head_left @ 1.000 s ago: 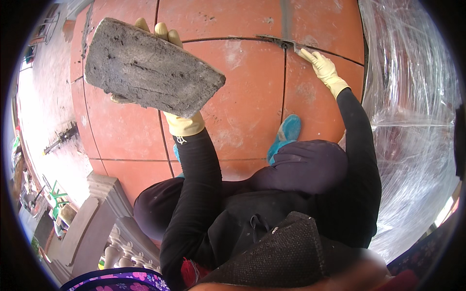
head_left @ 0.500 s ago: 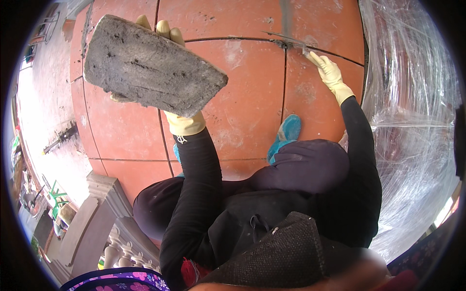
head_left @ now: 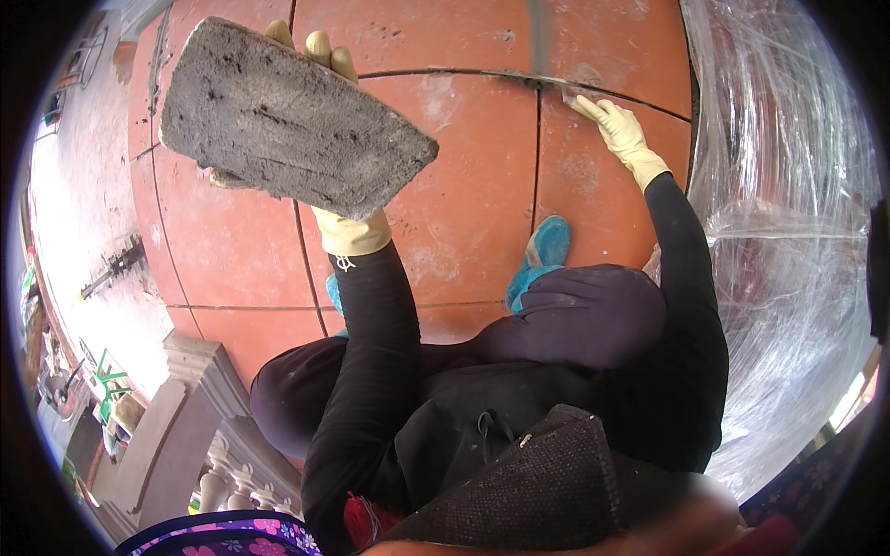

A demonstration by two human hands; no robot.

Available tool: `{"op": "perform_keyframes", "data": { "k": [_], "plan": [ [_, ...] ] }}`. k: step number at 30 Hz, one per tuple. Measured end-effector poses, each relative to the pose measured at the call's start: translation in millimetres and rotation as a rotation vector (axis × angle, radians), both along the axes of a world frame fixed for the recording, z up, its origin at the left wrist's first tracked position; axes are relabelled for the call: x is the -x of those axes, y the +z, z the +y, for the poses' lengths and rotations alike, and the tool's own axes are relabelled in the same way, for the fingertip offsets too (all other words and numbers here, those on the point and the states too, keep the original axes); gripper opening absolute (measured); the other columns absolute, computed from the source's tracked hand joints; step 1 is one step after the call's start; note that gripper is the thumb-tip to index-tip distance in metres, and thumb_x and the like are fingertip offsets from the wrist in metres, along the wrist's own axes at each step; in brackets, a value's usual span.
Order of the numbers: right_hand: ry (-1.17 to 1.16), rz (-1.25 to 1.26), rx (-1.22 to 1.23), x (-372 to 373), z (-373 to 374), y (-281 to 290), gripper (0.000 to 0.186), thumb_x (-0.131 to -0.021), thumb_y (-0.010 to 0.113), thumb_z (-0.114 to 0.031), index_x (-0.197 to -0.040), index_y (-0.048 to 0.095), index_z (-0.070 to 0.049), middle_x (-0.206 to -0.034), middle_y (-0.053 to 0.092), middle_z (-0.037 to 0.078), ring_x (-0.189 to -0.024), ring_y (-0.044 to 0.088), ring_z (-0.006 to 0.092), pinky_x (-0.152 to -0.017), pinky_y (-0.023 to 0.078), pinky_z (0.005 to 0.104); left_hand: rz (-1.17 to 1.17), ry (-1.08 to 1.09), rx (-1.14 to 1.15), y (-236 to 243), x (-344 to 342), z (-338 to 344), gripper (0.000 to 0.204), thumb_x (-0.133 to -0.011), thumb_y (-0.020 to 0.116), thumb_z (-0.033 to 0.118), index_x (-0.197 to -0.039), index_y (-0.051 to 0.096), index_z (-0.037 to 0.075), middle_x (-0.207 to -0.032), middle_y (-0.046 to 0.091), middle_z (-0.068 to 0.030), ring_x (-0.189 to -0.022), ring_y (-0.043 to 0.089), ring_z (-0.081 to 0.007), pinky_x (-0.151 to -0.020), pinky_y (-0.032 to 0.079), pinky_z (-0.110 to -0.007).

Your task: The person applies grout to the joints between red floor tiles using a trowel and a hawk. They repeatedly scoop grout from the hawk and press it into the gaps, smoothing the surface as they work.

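Observation:
My left hand point(head_left: 320, 50), in a pale yellow rubber glove, grips a slab-like board point(head_left: 287, 120) from beneath. Rough, damp-looking grey mortar coats the board's upper face, which hides the palm and most of the fingers. Over at the right, my right hand point(head_left: 619, 134) wears a matching glove and is closed around a thin metal trowel point(head_left: 567, 96). Its narrow blade lies along a dark joint point(head_left: 445, 70) between the terracotta floor tiles point(head_left: 454, 185), close to where two joints cross. The glove covers the trowel's handle.
Clear plastic sheeting point(head_left: 779, 232) wraps something tall along the right side. My blue shoes point(head_left: 547, 246) rest on the tiles. At lower left stands a grey balustrade point(head_left: 199, 361) with pale balusters. Beyond the tile edge, a dark tool point(head_left: 116, 267) lies on pale ground.
My right hand has shifted slightly left, and the trowel blade has come down from just above the joint to lie along it. The mortar-covered board is nearly still.

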State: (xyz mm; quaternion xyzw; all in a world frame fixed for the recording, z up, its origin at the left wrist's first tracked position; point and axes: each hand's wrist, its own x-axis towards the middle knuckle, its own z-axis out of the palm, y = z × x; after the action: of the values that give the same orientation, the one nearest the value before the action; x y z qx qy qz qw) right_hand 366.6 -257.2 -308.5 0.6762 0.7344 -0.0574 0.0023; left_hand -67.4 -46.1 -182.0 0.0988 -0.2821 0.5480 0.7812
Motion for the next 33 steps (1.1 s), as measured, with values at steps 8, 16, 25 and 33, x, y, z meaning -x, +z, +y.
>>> {"op": "perform_keyframes", "data": {
  "k": [8,16,25,33],
  "plan": [
    [-0.084,-0.032,0.047,4.3,-5.9,-9.4,0.077,-0.086,0.054,0.006,-0.148,0.047,-0.038,-0.099,0.061,0.007,-0.087,0.065,0.0338,-0.078,0.054,0.046,0.067,-0.06,0.079,-0.5,8.9,-1.3,0.119,-0.076,0.077,0.069,-0.154,0.025,-0.005,-0.148,0.042,-0.0311,-0.14,0.041,-0.0443,-0.123,0.032,-0.051],
    [-0.087,-0.001,-0.059,5.8,-6.4,-15.5,0.079,-0.085,0.055,0.007,-0.149,0.046,-0.039,-0.101,0.061,0.008,-0.087,0.066,0.035,-0.075,0.056,0.0467,0.028,-0.034,0.076,1.5,6.7,-1.2,0.11,-0.076,0.075,0.071,-0.156,0.031,0.01,-0.158,0.032,-0.0256,-0.14,0.04,-0.045,-0.126,0.027,-0.05],
    [-0.059,-0.057,-0.011,9.4,-11.0,-12.1,0.078,-0.087,0.053,0.004,-0.151,0.043,-0.04,-0.097,0.06,0.007,-0.085,0.065,0.0325,-0.077,0.055,0.0466,-0.022,0.027,-0.026,5.8,2.1,-0.7,0.112,-0.079,0.077,0.065,-0.156,0.024,0.003,-0.154,0.035,-0.0271,-0.145,0.033,-0.0426,-0.126,0.026,-0.051],
    [-0.063,-0.059,0.041,6.7,-15.0,-13.9,0.074,-0.089,0.053,0.002,-0.15,0.045,-0.039,-0.099,0.06,0.007,-0.087,0.066,0.0313,-0.077,0.056,0.0454,-0.002,-0.062,0.022,1.3,7.0,-2.2,0.117,-0.078,0.08,0.062,-0.157,0.017,0.003,-0.149,0.036,-0.0319,-0.146,0.032,-0.0409,-0.116,0.038,-0.062]
  ]
}}
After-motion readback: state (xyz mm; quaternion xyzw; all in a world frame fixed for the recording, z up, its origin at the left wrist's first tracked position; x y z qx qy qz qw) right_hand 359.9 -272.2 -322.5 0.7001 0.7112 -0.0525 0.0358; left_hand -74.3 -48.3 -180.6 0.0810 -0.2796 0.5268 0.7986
